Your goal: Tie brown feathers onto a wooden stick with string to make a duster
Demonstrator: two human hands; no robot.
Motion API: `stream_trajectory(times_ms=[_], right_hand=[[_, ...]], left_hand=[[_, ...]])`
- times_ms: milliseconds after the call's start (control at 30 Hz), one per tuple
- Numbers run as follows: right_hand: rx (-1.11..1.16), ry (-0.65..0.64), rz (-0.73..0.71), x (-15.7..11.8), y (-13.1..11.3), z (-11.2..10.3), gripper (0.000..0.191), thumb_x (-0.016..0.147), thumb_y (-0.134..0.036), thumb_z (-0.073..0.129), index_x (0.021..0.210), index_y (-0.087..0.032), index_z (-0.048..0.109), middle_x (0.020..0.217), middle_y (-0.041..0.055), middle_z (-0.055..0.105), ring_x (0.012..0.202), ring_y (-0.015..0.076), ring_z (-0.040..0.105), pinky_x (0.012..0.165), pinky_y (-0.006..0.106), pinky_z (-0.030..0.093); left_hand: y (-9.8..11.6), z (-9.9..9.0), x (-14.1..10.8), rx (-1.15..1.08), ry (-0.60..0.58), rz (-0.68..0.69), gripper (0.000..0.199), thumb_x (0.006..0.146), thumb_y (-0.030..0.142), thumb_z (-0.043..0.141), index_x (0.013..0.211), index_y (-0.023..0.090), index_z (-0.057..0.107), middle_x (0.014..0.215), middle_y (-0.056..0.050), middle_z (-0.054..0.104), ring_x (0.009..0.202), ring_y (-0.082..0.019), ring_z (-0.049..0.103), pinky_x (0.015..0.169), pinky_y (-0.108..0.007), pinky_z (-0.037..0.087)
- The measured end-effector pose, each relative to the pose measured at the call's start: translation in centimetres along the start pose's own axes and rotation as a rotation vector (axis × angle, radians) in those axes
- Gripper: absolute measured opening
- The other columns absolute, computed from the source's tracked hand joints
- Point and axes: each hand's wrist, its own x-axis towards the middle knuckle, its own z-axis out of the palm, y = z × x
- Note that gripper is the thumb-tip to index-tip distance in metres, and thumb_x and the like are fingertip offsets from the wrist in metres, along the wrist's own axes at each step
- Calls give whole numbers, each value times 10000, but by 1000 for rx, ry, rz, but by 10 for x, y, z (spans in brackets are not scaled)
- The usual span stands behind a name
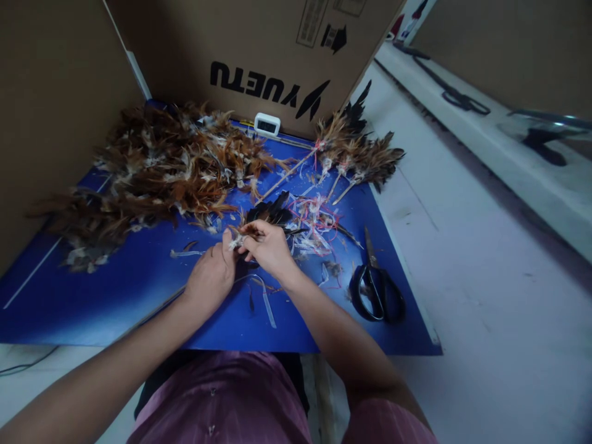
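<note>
Near the middle of a blue board (139,277), my left hand (213,271) closes around the base of a small feather duster (271,211) with black and brown feathers. Its thin stick (155,313) appears to run out under my left forearm toward the lower left. Pinched fingers of my right hand (268,245) work at the whitish quill end, touching the same bundle. The exact grip point is partly hidden by the fingers. A clear plastic strip (268,305) lies just below my hands.
Brown feathers (185,163) are heaped at the left. Several feather bundles on sticks (365,160) lie at the back right. Red and white string scraps (317,222) and black-handled scissors (375,290) are to the right. Behind stand a small digital clock (267,125) and a cardboard box (185,37).
</note>
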Motion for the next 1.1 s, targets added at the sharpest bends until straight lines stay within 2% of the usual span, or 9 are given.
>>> stream_trajectory(times_ms=[100, 233, 300, 433, 533, 733, 900, 1100], right_hand=[[8, -8, -9, -1, 0, 0, 136, 669, -148, 556, 800, -164, 591, 656, -22, 615, 537, 113, 651, 393, 165, 517], [-34, 4, -17, -2, -1, 1, 137, 678, -146, 552, 808, -169, 591, 639, -28, 614, 537, 111, 647, 416, 175, 535], [-61, 12, -29, -3, -1, 1, 149, 678, -130, 540, 812, -168, 593, 631, -31, 612, 540, 111, 647, 431, 184, 545], [-88, 11, -38, -3, -1, 2, 159, 679, -117, 528, 814, -166, 596, 608, -36, 597, 541, 112, 647, 442, 188, 549], [-92, 2, -28, -4, -1, 2, 154, 679, -115, 527, 808, -167, 592, 623, -33, 602, 544, 110, 649, 456, 190, 551], [-97, -5, -24, -5, -3, -1, 181, 670, -115, 523, 827, -174, 593, 625, -37, 612, 533, 110, 642, 466, 204, 553], [-86, 69, -20, 0, -15, -19, 128, 703, -157, 535, 820, -163, 587, 601, -31, 609, 496, 100, 617, 445, 191, 525], [-124, 221, -111, 17, -38, -50, 107, 704, -209, 574, 797, -157, 587, 611, -21, 595, 577, 129, 640, 451, 198, 508]], left_hand=[[-3, 3, -1, -30, 46, 11, 556, 910, 167, 327, 1369, -94, 151, 927, -233, 630, 822, -256, 617, 701, -360, 494], [-6, 7, -1, -89, 99, 24, 657, 913, 195, 356, 1396, -51, -15, 927, -213, 650, 818, -238, 631, 692, -341, 494], [-7, 9, -1, -107, 127, 21, 682, 908, 196, 376, 1395, -46, -36, 930, -208, 652, 808, -231, 633, 674, -323, 495], [-5, 9, 0, -32, 116, 8, 584, 904, 178, 379, 1373, -68, 133, 887, -189, 636, 771, -231, 617, 656, -316, 492], [-2, 3, 0, 66, 39, 24, 467, 899, 141, 355, 1321, -55, 314, 863, -169, 603, 762, -236, 591, 665, -330, 488], [1, -5, 4, 129, -77, 72, 382, 869, 60, 332, 1209, -3, 492, 898, -152, 565, 767, -225, 555, 687, -332, 476], [1, -2, 3, 159, -18, 39, 396, 886, 88, 343, 1243, -26, 470, 831, -128, 553, 732, -214, 554, 657, -311, 470], [1, 2, 1, 182, 9, 51, 413, 888, 83, 332, 1258, -50, 461, 817, -138, 561, 717, -215, 563, 639, -312, 469]])
